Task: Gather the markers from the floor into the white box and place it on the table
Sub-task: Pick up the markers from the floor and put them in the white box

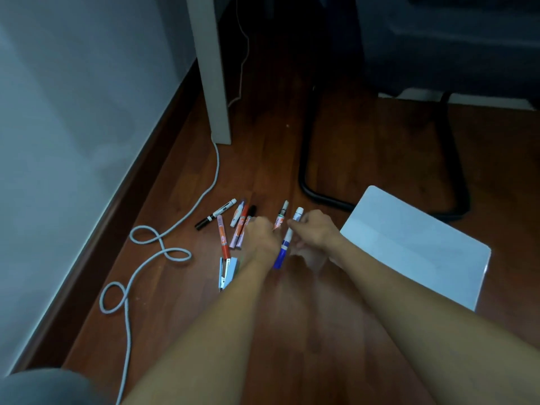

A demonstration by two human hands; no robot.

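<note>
Head view: my right hand (317, 229) grips a blue marker (287, 239) just left of the box (415, 247); my left hand (261, 233) closes on markers (233, 229) farther left, bare floor (365, 147) beyond.

Both your bare forearms reach forward and down, nearly parallel. Your left hand (261, 235) is knuckles-up with fingers curled low. Your right hand (315, 230) sits just beside it, fingers pinched closed around a blue-capped marker (285, 244)

Assorted markers (233, 229) scattered on wooden floor, white box (415, 247) lying flat just right
</note>
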